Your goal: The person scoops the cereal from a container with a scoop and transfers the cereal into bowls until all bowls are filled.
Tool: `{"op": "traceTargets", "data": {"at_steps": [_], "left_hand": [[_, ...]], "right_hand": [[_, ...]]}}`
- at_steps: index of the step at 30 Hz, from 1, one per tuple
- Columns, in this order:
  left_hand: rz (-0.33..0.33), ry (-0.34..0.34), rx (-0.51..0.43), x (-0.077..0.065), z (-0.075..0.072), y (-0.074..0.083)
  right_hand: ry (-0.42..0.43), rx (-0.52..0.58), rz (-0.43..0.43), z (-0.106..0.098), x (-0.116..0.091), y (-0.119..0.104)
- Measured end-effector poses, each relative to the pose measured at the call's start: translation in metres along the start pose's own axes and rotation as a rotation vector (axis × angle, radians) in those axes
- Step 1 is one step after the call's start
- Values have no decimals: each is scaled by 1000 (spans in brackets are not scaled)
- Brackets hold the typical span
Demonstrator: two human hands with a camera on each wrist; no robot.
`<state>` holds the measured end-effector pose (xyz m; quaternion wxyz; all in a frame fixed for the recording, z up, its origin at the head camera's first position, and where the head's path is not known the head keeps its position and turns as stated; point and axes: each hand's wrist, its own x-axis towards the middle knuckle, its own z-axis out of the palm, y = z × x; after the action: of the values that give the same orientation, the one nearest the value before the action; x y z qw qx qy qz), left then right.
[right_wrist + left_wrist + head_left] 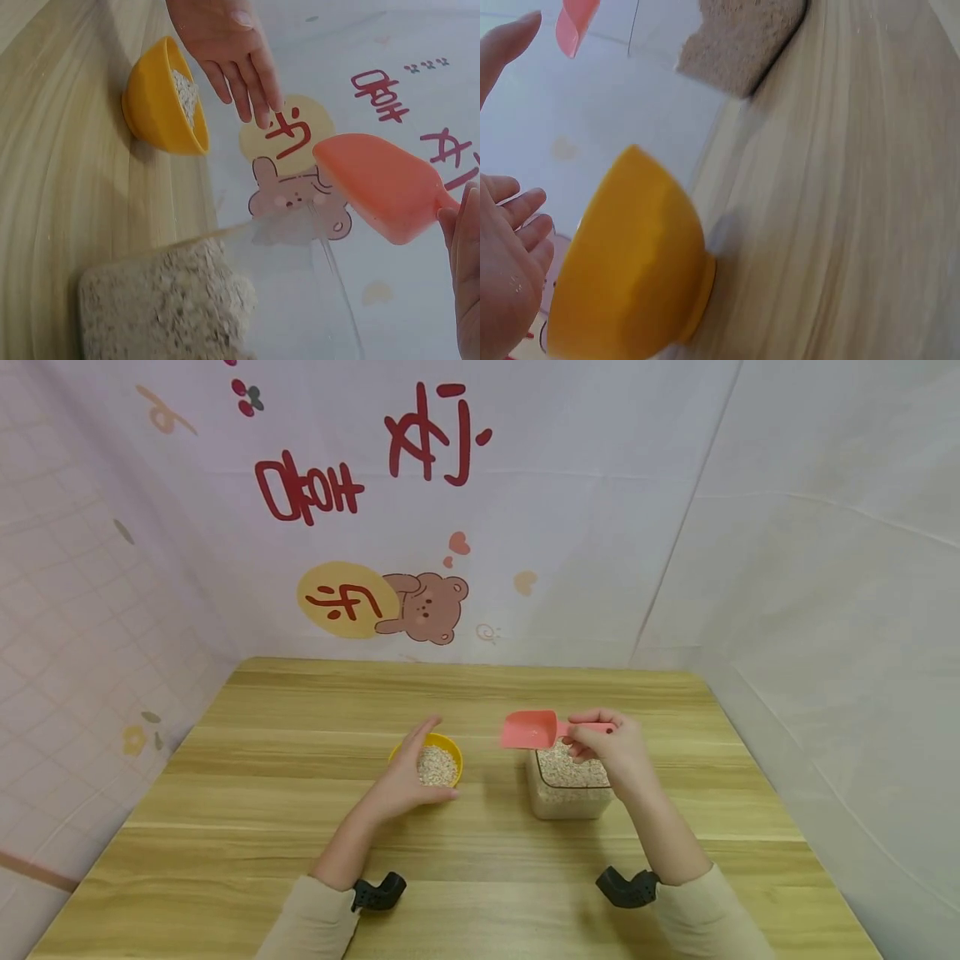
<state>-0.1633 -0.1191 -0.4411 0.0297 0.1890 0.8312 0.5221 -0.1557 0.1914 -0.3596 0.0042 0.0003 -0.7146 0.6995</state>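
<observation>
My right hand point(621, 752) pinches the handle of a pink scoop point(531, 732), held level above a clear square container point(568, 807). No flakes show in the scoop's bowl in the head view. Pale oat flakes point(176, 300) partly fill the container. To the left stands a yellow bowl point(634, 262) with more oat flakes point(438, 768) in it. My left hand point(399, 787) hovers over the near left side of this bowl, thumb and fingers spread. A gap shows between that hand and the bowl in the left wrist view.
Bowl and container stand apart on a wood-grain table point(480, 860). White cloth point(600, 543) printed with a bear and red characters hangs behind it, and more cloth hangs at both sides. Each wrist wears a black mount point(379, 891).
</observation>
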Motion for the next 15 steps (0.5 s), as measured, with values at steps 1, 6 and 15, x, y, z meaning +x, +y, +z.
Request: {"op": "traceTargets", "data": {"at_steps": [1, 6, 15], "left_hand": [[9, -3, 5, 1, 2, 1], [15, -22, 19, 7, 14, 7], [46, -77, 5, 16, 37, 19]], "right_hand": [[6, -4, -2, -3, -1, -1], [32, -42, 0, -13, -6, -4], [57, -75, -9, -30, -11, -3]]}}
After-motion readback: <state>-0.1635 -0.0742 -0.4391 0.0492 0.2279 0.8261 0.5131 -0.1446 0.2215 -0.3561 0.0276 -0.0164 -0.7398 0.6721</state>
